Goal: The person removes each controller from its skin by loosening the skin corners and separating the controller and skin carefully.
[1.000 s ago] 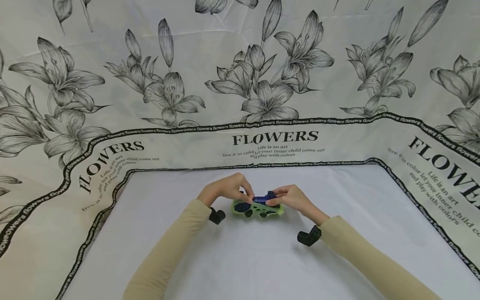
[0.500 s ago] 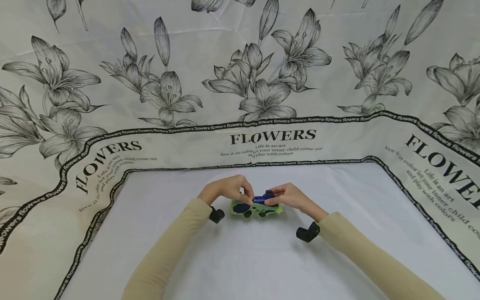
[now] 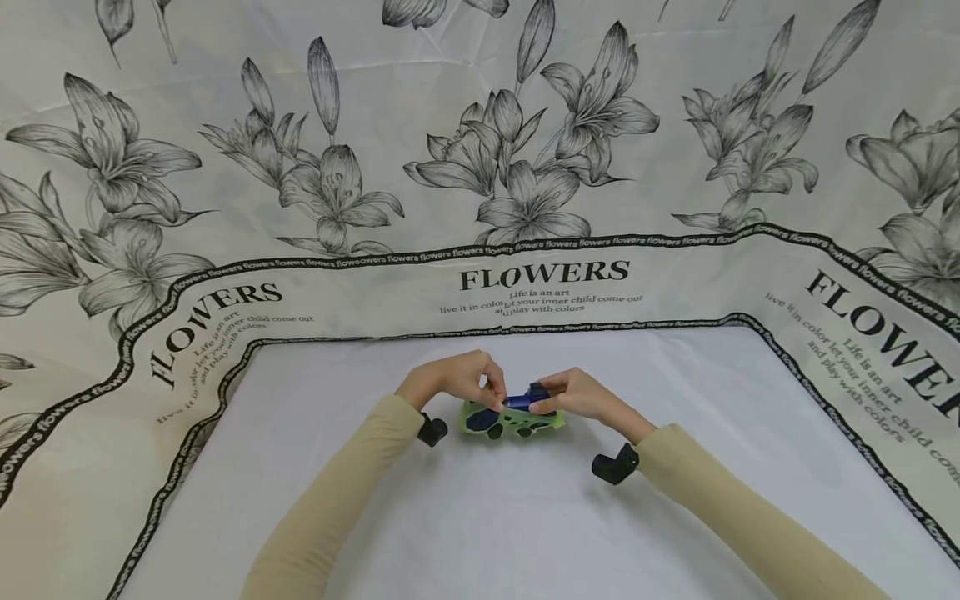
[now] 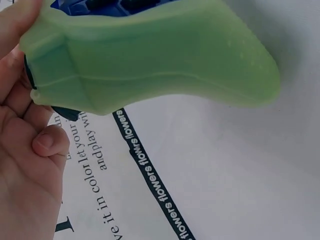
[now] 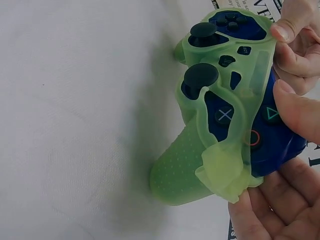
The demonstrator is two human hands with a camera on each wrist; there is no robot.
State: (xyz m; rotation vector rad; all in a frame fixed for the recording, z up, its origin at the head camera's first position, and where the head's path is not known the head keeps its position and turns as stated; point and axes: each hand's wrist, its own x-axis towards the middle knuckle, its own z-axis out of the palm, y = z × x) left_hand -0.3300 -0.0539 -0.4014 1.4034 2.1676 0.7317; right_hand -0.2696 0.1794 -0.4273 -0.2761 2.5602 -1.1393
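Note:
A blue game controller (image 5: 280, 142) sits partly inside a pale green silicone cover (image 5: 177, 167), held up between both hands. My left hand (image 3: 472, 377) pinches its far edge at the directional-pad end, thumb on the cover (image 4: 165, 55). At the button end, my right hand (image 3: 588, 396) grips the controller, its thumb (image 5: 300, 107) by the triangle button and fingers beneath. There the cover is folded back and bunched up, leaving the blue shell bare around the triangle and circle buttons. The two black thumbsticks (image 5: 201, 75) poke through the cover. Its other grip is sheathed in green.
A white cloth (image 3: 495, 517) covers the table. Behind it rises a floral-print curtain (image 3: 360, 292) with black lettered borders. Black camera mounts (image 3: 615, 464) hang at both wrists, below the beige sleeves (image 3: 337, 492).
Both hands keep their hold and stay almost in place. The controller tilts slightly between them; the whole scene shifts a little to the left.

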